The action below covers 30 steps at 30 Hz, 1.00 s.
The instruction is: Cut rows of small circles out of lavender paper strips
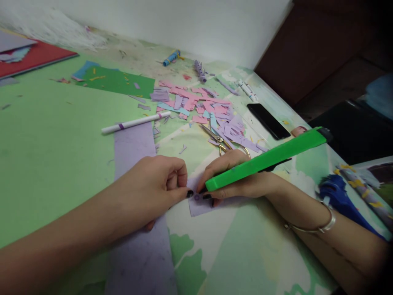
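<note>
White wall (172, 24) stands along the back edge of a table (208, 254) with a green and white pattern. From the head view, a red folder (49, 57) lies in the back left corner, and a blue roll (172, 58) and a lilac roll (200, 70) sit near the back edge. Between them and the hands spreads a heap of paper scraps (196, 102), with open scissors (217, 138) at its near side. A black phone (268, 121) rests by the right edge. Toward the front edge runs a long lilac strip (138, 258), a white marker (138, 121) across its far end. Over this strip, the left hand (162, 180) curls its fingers, thumb tip near a small purple ring (197, 197); whether it pinches anything, I cannot tell. The right hand (242, 189) is closed around a bright green tool (254, 164), fingertips just beside the ring, which lies on a small lilac paper (199, 209) in mid-table.
</note>
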{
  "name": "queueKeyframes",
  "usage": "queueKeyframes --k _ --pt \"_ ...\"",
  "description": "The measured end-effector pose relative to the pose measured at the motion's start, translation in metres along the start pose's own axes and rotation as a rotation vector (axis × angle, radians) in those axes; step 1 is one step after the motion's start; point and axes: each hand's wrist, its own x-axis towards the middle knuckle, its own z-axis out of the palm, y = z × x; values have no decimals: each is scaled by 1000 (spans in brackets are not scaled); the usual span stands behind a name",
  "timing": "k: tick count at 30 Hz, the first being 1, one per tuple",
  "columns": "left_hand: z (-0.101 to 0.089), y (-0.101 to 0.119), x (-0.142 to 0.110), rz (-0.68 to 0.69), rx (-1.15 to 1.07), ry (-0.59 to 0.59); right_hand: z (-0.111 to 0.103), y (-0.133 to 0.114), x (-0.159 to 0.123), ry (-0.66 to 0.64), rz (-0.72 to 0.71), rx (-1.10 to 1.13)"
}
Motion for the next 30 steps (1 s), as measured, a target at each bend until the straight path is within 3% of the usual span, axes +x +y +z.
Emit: queueKeyframes --k 12,24,30 --pt "0 0 0 23 20 5 2 -3 -1 43 6 -61" --pt "0 1 0 20 -19 3 11 -4 -5 164 -38 -314" --pt "0 2 0 1 -37 -11 12 -5 -5 166 -33 -325"
